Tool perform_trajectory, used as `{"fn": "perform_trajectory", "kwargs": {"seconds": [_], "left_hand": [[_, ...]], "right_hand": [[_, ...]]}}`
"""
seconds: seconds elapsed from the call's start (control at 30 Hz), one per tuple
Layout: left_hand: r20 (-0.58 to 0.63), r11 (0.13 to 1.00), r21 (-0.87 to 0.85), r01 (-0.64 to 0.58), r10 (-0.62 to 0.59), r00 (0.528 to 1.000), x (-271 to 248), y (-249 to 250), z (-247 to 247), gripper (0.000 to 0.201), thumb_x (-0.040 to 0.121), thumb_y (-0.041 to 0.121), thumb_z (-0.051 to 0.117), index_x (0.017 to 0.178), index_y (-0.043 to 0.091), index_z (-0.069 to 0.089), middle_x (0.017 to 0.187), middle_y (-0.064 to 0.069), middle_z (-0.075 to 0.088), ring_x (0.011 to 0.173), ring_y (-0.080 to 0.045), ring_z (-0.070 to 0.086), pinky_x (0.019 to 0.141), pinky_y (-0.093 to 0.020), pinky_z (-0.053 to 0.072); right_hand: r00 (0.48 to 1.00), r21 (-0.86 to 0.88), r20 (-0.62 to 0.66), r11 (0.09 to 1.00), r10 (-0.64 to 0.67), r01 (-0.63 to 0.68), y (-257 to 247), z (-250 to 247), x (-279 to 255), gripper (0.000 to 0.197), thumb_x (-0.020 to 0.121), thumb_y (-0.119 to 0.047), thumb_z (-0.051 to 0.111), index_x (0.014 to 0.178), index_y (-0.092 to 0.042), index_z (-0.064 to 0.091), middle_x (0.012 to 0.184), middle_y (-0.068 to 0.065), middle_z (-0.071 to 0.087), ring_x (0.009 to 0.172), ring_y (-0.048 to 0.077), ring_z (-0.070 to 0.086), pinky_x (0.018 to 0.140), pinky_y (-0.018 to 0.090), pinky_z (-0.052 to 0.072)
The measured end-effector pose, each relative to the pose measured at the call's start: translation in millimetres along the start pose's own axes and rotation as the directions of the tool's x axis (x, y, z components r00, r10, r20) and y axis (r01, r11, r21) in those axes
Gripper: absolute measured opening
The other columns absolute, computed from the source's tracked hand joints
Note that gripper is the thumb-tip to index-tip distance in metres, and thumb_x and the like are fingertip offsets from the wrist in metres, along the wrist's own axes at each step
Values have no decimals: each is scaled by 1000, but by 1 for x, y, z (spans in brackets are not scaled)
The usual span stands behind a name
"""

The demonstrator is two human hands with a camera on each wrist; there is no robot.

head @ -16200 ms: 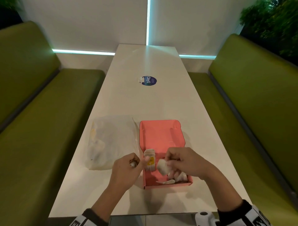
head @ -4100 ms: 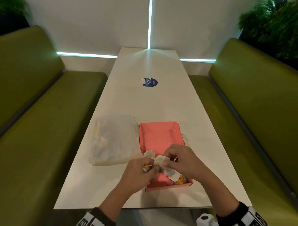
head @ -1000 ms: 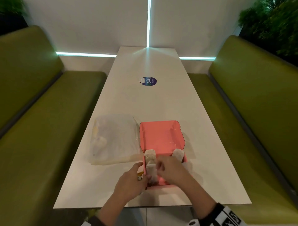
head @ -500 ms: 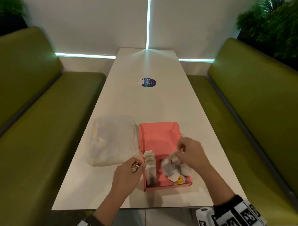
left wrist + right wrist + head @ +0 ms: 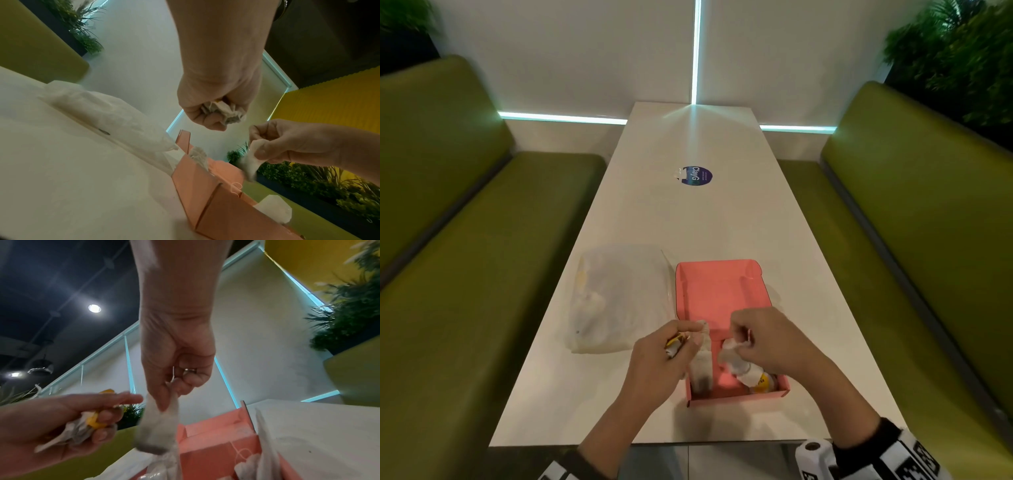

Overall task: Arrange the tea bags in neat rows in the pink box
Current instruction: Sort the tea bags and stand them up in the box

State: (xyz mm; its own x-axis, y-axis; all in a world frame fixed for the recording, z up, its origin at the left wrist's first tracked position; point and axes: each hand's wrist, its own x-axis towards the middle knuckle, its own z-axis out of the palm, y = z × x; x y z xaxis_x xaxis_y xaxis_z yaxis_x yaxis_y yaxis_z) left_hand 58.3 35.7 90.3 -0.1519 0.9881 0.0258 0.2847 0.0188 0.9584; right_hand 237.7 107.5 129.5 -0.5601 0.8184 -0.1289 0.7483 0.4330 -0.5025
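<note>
Head view: the right hand (image 5: 767, 339) is hovering over the middle of the pink box (image 5: 722, 291), pinching one tea bag (image 5: 729, 349) by its top so that it is hanging long axis upright. A row of tea bags (image 5: 702, 363) is standing along the box's 9 o'clock wall, so the hanging bag is lying just at 3 o'clock of that row, with bare pink floor between. Loose tea bags (image 5: 755, 377) are lying in the 5 o'clock corner. The left hand (image 5: 657, 363) is sitting outside the 9 o'clock wall, fingers curled round a crumpled wad with a yellow tag (image 5: 674, 342). A clear plastic bag (image 5: 616, 301) is resting on the desk (image 5: 688, 219) at 9 o'clock of the box.

Left wrist view: the left hand (image 5: 218, 104) is clutching the white wad; the right hand (image 5: 292, 141) is dangling its tea bag (image 5: 249, 162) above the box (image 5: 195, 183).

Right wrist view: thumb and forefinger of the right hand (image 5: 176, 369) are nipping the blurred tea bag (image 5: 158, 426), which is pointing straight down at the box (image 5: 216, 446). The right hand is nearer the open slot, so I judge it sets this one.
</note>
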Motion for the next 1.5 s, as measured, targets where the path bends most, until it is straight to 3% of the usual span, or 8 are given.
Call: {"fn": "perform_trajectory", "kwargs": {"seconds": [0.17, 0.3, 0.47, 0.63, 0.8, 1.13, 1.33, 1.5], "left_hand": [[180, 988, 129, -83, 59, 982, 0, -5, 8, 20, 70, 58, 70, 88, 59, 61, 75, 22, 66, 74, 1, 61, 74, -25, 53], [108, 983, 148, -106, 91, 990, -1, -7, 11, 16, 82, 37, 68, 73, 49, 63, 72, 16, 62, 65, -5, 56, 66, -36, 51], [107, 994, 59, -87, 80, 991, -2, -8, 8, 23, 77, 59, 62, 77, 36, 66, 71, 9, 60, 59, -5, 51, 63, -42, 52], [138, 991, 79, -111, 99, 986, -2, -7, 5, 26, 79, 62, 58, 76, 37, 65, 67, 9, 60, 55, -3, 51, 60, -37, 51], [156, 982, 160, -102, 77, 985, 0, -9, 6, 24, 82, 55, 54, 75, 34, 62, 60, 16, 54, 57, -6, 51, 60, -42, 54], [80, 954, 273, -124, 106, 991, 4, -9, 3, 20, 90, 40, 56, 80, 26, 66, 61, 22, 56, 59, -3, 57, 58, -19, 45], [148, 930, 269, -251, 217, 965, 6, -13, 4, 26, 85, 55, 51, 96, 35, 64, 70, 22, 56, 68, -3, 56, 60, -28, 53], [121, 925, 300, -232, 204, 971, 7, -9, 6, 33, 85, 59, 51, 90, 32, 70, 69, 31, 56, 64, 3, 53, 58, -22, 46]], "right_hand": [[998, 96, 48, 995, -43, 39, -9, 5, -1, 32, 73, -6, 62, 61, -29, 42, 65, -8, 51, 61, 7, 46, 60, 26, 43], [996, 267, 33, 961, -84, 72, -12, 2, -3, 29, 73, -3, 68, 74, -28, 53, 75, -12, 55, 55, 0, 48, 55, 12, 39], [989, 486, 85, 872, -118, 62, -5, -6, -9, 60, 77, 2, 61, 121, -37, 53, 118, -24, 56, 65, 8, 52, 64, 17, 47], [998, 432, 40, 902, -50, 28, -2, 2, -5, 18, 83, -6, 66, 91, -21, 72, 81, -5, 70, 67, 1, 62, 66, 16, 50], [996, 464, 74, 886, -51, 11, -2, 3, -4, 25, 81, -9, 70, 74, -33, 66, 71, -7, 66, 63, 3, 58, 65, 22, 49], [1000, 451, -19, 893, 14, -4, 1, -12, -10, 15, 82, -6, 65, 80, -21, 64, 81, -8, 65, 60, 0, 53, 61, 14, 47], [971, 514, 207, 858, -120, -3, 2, -5, -8, 57, 85, 1, 57, 122, -41, 52, 105, -26, 61, 73, 14, 65, 70, 21, 55], [991, 510, -72, 850, -112, 133, 2, 12, -4, 30, 80, -5, 70, 98, -28, 73, 83, -19, 68, 75, 15, 66, 67, 19, 53]]}}
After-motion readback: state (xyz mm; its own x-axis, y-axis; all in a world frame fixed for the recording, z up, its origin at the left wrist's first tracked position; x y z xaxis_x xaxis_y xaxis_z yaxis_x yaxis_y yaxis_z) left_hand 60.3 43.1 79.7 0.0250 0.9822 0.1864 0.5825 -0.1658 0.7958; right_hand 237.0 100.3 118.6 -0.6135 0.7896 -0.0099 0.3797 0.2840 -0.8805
